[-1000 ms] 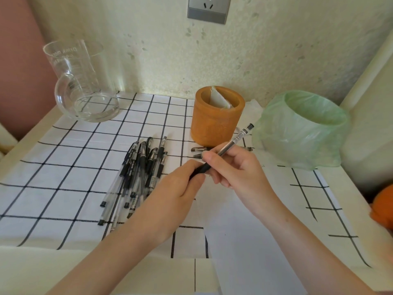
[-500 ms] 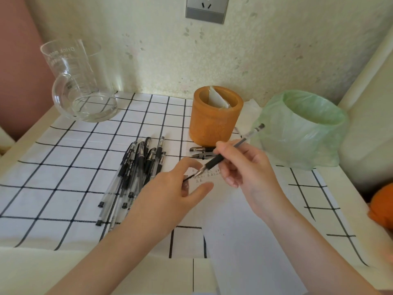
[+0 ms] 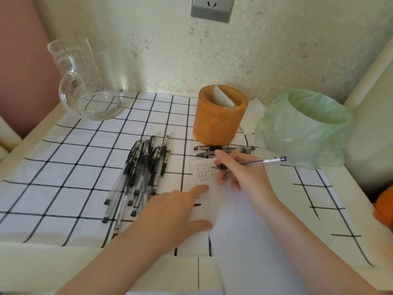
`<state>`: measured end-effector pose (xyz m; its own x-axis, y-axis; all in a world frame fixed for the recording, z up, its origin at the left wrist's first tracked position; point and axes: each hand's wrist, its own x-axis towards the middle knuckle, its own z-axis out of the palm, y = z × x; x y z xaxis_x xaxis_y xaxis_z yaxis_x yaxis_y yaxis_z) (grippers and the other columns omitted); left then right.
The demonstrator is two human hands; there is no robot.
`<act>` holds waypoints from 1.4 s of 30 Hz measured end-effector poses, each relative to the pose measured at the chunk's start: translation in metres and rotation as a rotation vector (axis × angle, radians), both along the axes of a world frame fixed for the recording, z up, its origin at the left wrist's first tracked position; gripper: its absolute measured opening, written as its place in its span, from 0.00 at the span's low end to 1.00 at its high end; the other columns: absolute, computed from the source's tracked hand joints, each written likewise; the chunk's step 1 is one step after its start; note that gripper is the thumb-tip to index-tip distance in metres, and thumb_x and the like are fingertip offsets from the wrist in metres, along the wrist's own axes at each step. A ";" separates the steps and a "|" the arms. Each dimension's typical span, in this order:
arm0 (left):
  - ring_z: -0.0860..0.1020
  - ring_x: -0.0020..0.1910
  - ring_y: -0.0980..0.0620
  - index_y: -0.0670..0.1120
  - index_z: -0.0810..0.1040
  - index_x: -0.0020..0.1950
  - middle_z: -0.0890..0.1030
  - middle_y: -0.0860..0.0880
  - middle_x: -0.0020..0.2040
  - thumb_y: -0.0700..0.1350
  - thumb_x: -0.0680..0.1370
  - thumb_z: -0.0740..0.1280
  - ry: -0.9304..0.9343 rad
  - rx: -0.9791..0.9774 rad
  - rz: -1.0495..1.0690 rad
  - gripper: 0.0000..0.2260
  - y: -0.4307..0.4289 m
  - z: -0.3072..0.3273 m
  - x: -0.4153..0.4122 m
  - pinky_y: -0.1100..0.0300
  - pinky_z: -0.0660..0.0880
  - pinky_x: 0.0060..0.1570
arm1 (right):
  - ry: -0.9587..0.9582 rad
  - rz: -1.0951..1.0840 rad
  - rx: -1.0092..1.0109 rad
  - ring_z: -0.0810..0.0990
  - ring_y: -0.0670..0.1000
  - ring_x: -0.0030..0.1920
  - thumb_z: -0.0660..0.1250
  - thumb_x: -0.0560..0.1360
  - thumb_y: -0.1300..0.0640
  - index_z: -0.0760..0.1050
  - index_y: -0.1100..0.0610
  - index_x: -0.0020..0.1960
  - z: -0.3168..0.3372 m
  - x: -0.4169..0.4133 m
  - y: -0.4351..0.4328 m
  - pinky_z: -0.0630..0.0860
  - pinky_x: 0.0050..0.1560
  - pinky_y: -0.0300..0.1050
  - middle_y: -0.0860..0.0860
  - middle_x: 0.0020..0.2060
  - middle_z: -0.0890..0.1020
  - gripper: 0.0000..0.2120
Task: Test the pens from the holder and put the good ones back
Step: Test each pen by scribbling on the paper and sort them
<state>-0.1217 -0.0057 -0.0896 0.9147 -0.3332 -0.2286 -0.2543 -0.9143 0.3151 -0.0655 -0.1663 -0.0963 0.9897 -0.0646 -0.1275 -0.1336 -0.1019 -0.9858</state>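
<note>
Right grip [image 3: 240,177] pinches a pen [image 3: 257,162], tip down on the paper [image 3: 238,226] among small written marks. Left grip [image 3: 170,211] lies flat with straight fingers, pressing the paper's edge. The orange holder [image 3: 219,118] stands at 12 o'clock from the pen tip, and a pile of pens [image 3: 140,173] lies at 9 o'clock on the counter [image 3: 42,265].

Probably a home: checked tablecloth [image 3: 85,167], wall socket [image 3: 211,8], lined bin [image 3: 308,128].

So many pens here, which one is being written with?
The pen gripped by the right hand, tip on the paper. The rest lie loose: a pile on the cloth, two pens beside the orange holder.
</note>
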 end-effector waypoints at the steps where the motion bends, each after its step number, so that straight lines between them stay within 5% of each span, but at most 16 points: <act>1: 0.74 0.42 0.52 0.64 0.52 0.72 0.69 0.55 0.39 0.64 0.73 0.61 -0.002 0.001 -0.006 0.30 0.000 0.000 0.000 0.61 0.68 0.39 | -0.029 -0.037 -0.021 0.74 0.47 0.23 0.71 0.73 0.53 0.79 0.65 0.38 -0.004 0.001 0.001 0.65 0.23 0.35 0.54 0.23 0.77 0.14; 5: 0.70 0.39 0.53 0.63 0.52 0.72 0.66 0.55 0.34 0.63 0.74 0.61 -0.002 -0.002 -0.036 0.30 0.000 -0.003 0.002 0.60 0.67 0.38 | -0.157 -0.036 -0.106 0.70 0.45 0.24 0.73 0.71 0.54 0.74 0.64 0.30 -0.016 0.003 0.009 0.67 0.30 0.35 0.49 0.21 0.73 0.17; 9: 0.76 0.44 0.50 0.62 0.53 0.72 0.69 0.54 0.36 0.63 0.74 0.61 -0.021 -0.003 -0.042 0.29 0.000 -0.004 0.003 0.60 0.68 0.39 | -0.212 -0.064 -0.164 0.76 0.49 0.32 0.73 0.72 0.52 0.72 0.63 0.29 -0.024 0.005 0.012 0.70 0.37 0.36 0.60 0.29 0.79 0.19; 16: 0.73 0.39 0.51 0.62 0.52 0.71 0.68 0.54 0.35 0.63 0.74 0.61 -0.040 0.006 -0.050 0.29 0.000 -0.006 0.003 0.60 0.67 0.37 | -0.260 -0.103 -0.232 0.77 0.58 0.34 0.69 0.75 0.58 0.71 0.60 0.28 -0.030 0.007 0.012 0.72 0.37 0.42 0.61 0.30 0.80 0.18; 21: 0.77 0.46 0.50 0.62 0.53 0.71 0.68 0.54 0.36 0.63 0.74 0.61 -0.050 -0.001 -0.047 0.29 0.000 -0.007 0.002 0.60 0.67 0.38 | -0.284 -0.064 -0.265 0.73 0.49 0.30 0.69 0.75 0.58 0.72 0.65 0.30 -0.031 0.009 0.012 0.70 0.35 0.38 0.62 0.29 0.78 0.17; 28: 0.77 0.45 0.50 0.62 0.53 0.71 0.71 0.54 0.37 0.63 0.74 0.61 -0.042 -0.005 -0.048 0.29 0.001 -0.008 0.003 0.59 0.69 0.39 | -0.312 -0.064 -0.305 0.69 0.52 0.30 0.68 0.75 0.59 0.71 0.70 0.33 -0.032 0.008 0.013 0.66 0.33 0.41 0.66 0.29 0.75 0.18; 34: 0.76 0.43 0.50 0.62 0.53 0.71 0.70 0.54 0.37 0.64 0.74 0.61 -0.029 -0.005 -0.047 0.29 0.001 -0.008 0.004 0.59 0.69 0.41 | -0.298 -0.074 -0.290 0.72 0.49 0.30 0.68 0.75 0.59 0.71 0.67 0.31 -0.032 0.008 0.011 0.69 0.35 0.41 0.58 0.26 0.77 0.17; 38: 0.75 0.43 0.50 0.62 0.53 0.71 0.69 0.55 0.36 0.64 0.74 0.61 -0.019 -0.002 -0.048 0.29 0.000 -0.007 0.004 0.59 0.70 0.41 | -0.311 -0.054 -0.306 0.72 0.58 0.31 0.67 0.75 0.60 0.71 0.69 0.32 -0.034 0.009 0.012 0.70 0.36 0.46 0.63 0.28 0.76 0.16; 42: 0.75 0.43 0.51 0.62 0.53 0.71 0.68 0.55 0.35 0.64 0.73 0.61 -0.017 0.001 -0.046 0.30 0.000 -0.007 0.004 0.60 0.68 0.39 | -0.315 -0.053 -0.323 0.66 0.46 0.28 0.67 0.74 0.63 0.67 0.63 0.28 -0.033 0.008 0.012 0.65 0.32 0.38 0.52 0.23 0.68 0.17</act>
